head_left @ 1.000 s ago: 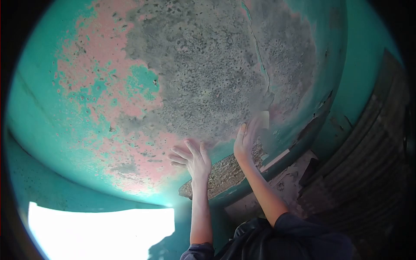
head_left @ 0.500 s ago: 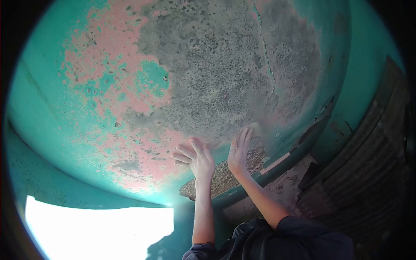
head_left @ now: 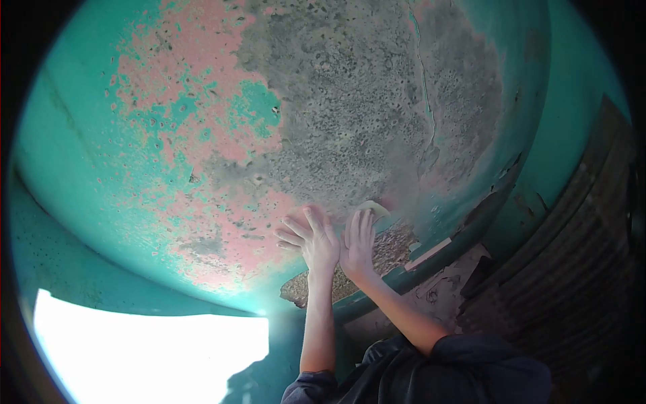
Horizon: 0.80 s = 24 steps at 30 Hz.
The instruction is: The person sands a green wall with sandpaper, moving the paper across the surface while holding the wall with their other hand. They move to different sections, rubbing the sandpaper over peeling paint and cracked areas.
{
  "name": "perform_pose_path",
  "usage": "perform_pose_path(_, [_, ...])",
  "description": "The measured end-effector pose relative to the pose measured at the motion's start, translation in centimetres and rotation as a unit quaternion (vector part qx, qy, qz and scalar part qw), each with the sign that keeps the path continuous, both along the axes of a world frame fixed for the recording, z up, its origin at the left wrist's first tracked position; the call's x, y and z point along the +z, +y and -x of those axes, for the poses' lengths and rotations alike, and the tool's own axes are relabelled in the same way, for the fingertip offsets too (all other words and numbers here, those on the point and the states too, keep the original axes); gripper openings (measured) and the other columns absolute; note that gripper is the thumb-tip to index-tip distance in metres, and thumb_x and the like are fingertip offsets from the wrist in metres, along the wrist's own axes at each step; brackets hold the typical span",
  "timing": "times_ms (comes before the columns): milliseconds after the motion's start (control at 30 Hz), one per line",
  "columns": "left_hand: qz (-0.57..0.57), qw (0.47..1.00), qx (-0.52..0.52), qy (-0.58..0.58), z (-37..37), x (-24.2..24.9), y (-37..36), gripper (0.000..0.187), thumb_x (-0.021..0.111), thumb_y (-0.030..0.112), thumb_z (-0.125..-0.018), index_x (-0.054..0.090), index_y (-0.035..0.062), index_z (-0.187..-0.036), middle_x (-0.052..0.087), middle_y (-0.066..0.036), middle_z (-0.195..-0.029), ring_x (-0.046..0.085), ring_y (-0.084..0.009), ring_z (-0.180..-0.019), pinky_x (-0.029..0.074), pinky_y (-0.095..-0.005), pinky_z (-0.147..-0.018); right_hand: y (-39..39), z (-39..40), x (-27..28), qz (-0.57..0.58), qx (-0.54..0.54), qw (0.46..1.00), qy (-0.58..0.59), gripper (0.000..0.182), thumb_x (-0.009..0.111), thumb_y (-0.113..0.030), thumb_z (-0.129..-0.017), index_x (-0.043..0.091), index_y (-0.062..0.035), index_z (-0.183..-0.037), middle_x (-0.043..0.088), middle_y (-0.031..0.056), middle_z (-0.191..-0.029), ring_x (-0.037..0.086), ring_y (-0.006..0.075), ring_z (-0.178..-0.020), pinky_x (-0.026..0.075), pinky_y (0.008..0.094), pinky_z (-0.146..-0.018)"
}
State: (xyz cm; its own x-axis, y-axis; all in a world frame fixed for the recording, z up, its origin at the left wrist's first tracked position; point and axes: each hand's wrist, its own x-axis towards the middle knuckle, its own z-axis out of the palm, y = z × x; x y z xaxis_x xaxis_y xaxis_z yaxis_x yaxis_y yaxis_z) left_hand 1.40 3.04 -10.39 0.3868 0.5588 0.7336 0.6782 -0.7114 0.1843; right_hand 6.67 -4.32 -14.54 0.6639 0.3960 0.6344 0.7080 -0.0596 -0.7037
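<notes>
A wall (head_left: 343,128) with flaking green paint, pink undercoat and bare grey plaster fills most of the view. My left hand (head_left: 318,246) lies flat against its lower part, fingers spread, holding nothing. Close beside it, my right hand (head_left: 358,249) presses a pale piece of sandpaper (head_left: 377,208) to the surface, its fingers together. Only the upper edge of that sheet shows past the fingertips. Whitish dust coats both hands. Just below them, a patch of rough, exposed masonry (head_left: 342,286) breaks the plaster.
A bright opening (head_left: 148,350) lies at the lower left. Dark corrugated sheeting (head_left: 558,289) runs along the right side. A crack (head_left: 425,87) descends through the grey plaster, and broken paint edges (head_left: 494,192) show at lower right.
My right hand has slid left with the sandpaper, coming up against my left hand. The left hand stays spread on the wall. The view has shifted slightly.
</notes>
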Motion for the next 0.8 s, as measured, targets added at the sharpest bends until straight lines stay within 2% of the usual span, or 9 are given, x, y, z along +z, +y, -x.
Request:
perform_pose_path(100, [-0.001, 1.000, 0.015, 0.021, 0.0, -0.1, -0.2, 0.075, 0.040, 0.046, -0.105, -0.006, 0.0276, -0.161, -0.018, -0.037, -0.158, -0.019, -0.0732, -0.134, -0.008, -0.0829, -0.102, -1.5, 0.4, -1.2, 0.188, 0.034, 0.981, -0.019, 0.068, 0.046, -0.021, -0.101, 0.017, 0.0057, -0.157, 0.012, 0.0339, -0.161, 0.009, 0.0498, -0.151, 0.013, 0.0622, -0.118])
perform_pose_path(133, [-0.014, 0.998, 0.033, 0.044, 0.1, 0.0, 0.0, 0.074, 0.036, 0.047, -0.106, -0.009, 0.0248, -0.161, -0.021, -0.036, -0.158, -0.023, -0.0700, -0.136, -0.010, -0.0805, -0.104, -1.6, -0.6, -1.2, 0.187, 0.035, 0.982, -0.019, 0.068, 0.046, -0.021, -0.101, 0.017, 0.0057, -0.157, 0.012, 0.0339, -0.161, 0.009, 0.0498, -0.151, 0.013, 0.0622, -0.118])
perform_pose_path(200, [-0.002, 0.999, 0.030, 0.045, 0.2, 0.1, -0.1, 0.074, 0.035, 0.047, -0.106, -0.008, 0.0246, -0.161, -0.021, -0.036, -0.158, -0.022, -0.0703, -0.136, -0.010, -0.0808, -0.104, -1.6, -3.9, 0.0, 0.052, -0.053, 0.996, 0.057, 0.071, 0.049, -0.019, -0.098, 0.019, 0.0045, -0.157, 0.015, 0.0347, -0.160, 0.012, 0.0506, -0.150, 0.012, 0.0638, -0.118])
perform_pose_path(333, [0.031, 0.997, 0.030, 0.061, 0.2, 0.2, -0.2, 0.074, 0.036, 0.047, -0.106, -0.008, 0.0247, -0.161, -0.021, -0.037, -0.158, -0.022, -0.0707, -0.135, -0.010, -0.0811, -0.103, 0.1, -3.3, 0.2, -0.066, -0.060, 0.995, 0.042, 0.070, 0.049, -0.018, -0.097, 0.020, 0.0033, -0.157, 0.018, 0.0348, -0.159, 0.014, 0.0507, -0.150, 0.012, 0.0651, -0.118])
perform_pose_path(400, [0.027, 0.998, 0.027, 0.053, 0.3, 0.1, 0.0, 0.074, 0.036, 0.047, -0.106, -0.008, 0.0253, -0.161, -0.021, -0.037, -0.158, -0.022, -0.0708, -0.135, -0.010, -0.0812, -0.103, 0.2, -0.5, -1.9, 0.018, 0.006, 0.998, -0.063, 0.065, 0.044, -0.018, -0.100, 0.019, 0.0053, -0.156, 0.017, 0.0349, -0.160, 0.015, 0.0511, -0.149, 0.012, 0.0640, -0.118])
perform_pose_path(533, [0.024, 0.998, 0.024, 0.053, 0.3, -0.1, 0.1, 0.075, 0.038, 0.047, -0.106, -0.009, 0.0272, -0.161, -0.021, -0.036, -0.158, -0.022, -0.0707, -0.135, -0.010, -0.0815, -0.103, -1.6, -1.4, -2.6, 0.175, 0.055, 0.980, -0.075, 0.062, 0.040, -0.020, -0.104, 0.019, 0.0073, -0.156, 0.016, 0.0364, -0.159, 0.014, 0.0532, -0.148, 0.013, 0.0615, -0.119])
perform_pose_path(600, [0.011, 0.999, 0.021, 0.046, 0.2, -0.3, 0.3, 0.075, 0.038, 0.047, -0.106, -0.009, 0.0275, -0.161, -0.021, -0.036, -0.158, -0.022, -0.0707, -0.135, -0.009, -0.0817, -0.103, -1.6, -5.2, -1.5, 0.004, -0.031, 0.999, 0.018, 0.063, 0.040, -0.021, -0.104, 0.018, 0.0074, -0.156, 0.016, 0.0362, -0.159, 0.014, 0.0532, -0.148, 0.013, 0.0606, -0.120])
perform_pose_path(700, [-0.002, 1.000, 0.012, 0.019, 0.0, -0.4, 0.0, 0.073, 0.042, 0.046, -0.105, -0.001, 0.0278, -0.161, -0.013, -0.038, -0.158, -0.016, -0.0743, -0.134, -0.006, -0.0842, -0.101, -2.2, -9.5, 3.8, -0.093, -0.083, 0.990, 0.067, 0.063, 0.039, -0.023, -0.105, 0.018, 0.0071, -0.156, 0.014, 0.0362, -0.160, 0.013, 0.0536, -0.148, 0.013, 0.0607, -0.119])
perform_pose_path(800, [-0.009, 1.000, 0.003, -0.001, 0.1, -0.3, 0.2, 0.072, 0.046, 0.044, -0.104, 0.006, 0.0278, -0.162, -0.005, -0.041, -0.158, -0.011, -0.0779, -0.132, -0.003, -0.0866, -0.099, -1.4, -7.9, 6.6, -0.072, -0.029, 0.997, 0.014, 0.063, 0.036, -0.026, -0.107, 0.017, 0.0087, -0.156, 0.012, 0.0362, -0.160, 0.013, 0.0543, -0.148, 0.013, 0.0598, -0.120])
